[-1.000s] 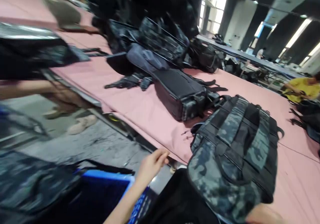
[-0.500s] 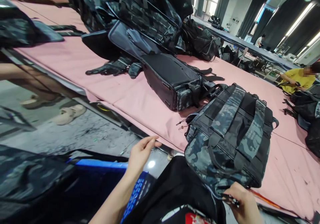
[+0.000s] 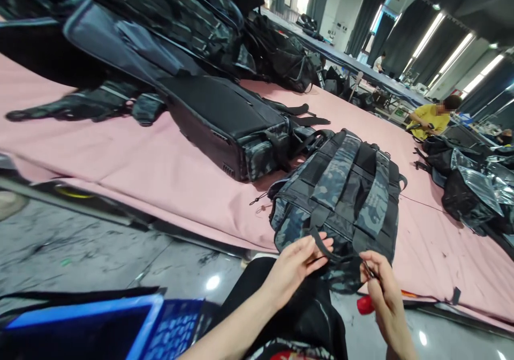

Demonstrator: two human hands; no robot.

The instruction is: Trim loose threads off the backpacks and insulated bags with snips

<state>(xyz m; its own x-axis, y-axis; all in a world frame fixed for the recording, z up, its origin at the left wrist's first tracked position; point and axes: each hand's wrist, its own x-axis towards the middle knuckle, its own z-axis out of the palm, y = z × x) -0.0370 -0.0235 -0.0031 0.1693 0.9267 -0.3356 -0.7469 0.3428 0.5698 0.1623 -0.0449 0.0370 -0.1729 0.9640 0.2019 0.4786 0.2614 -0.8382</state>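
A black and grey camouflage backpack (image 3: 341, 199) lies on the pink-covered table (image 3: 209, 204), its shoulder straps facing up and its near end at the table edge. My left hand (image 3: 299, 263) is at this end, fingers apart and touching the black webbing handle (image 3: 323, 248); a firm grip does not show. To its right, my right hand (image 3: 383, 295) is closed around a small dark tool with a red end (image 3: 364, 305), close to the bag's lower edge. My fingers partly hide the tool, so its exact kind is unclear.
Another black bag (image 3: 225, 124) lies beside the backpack, with a larger open camouflage bag (image 3: 168, 17) behind it. Silver-lined bags (image 3: 474, 188) lie at the right. A blue crate (image 3: 160, 322) stands at lower left. A person in yellow (image 3: 431, 119) works across the table.
My left hand has moved right, from beside the table edge to the backpack's handle. My right hand has risen slightly, and the tool's red end now shows. The view has swung right.
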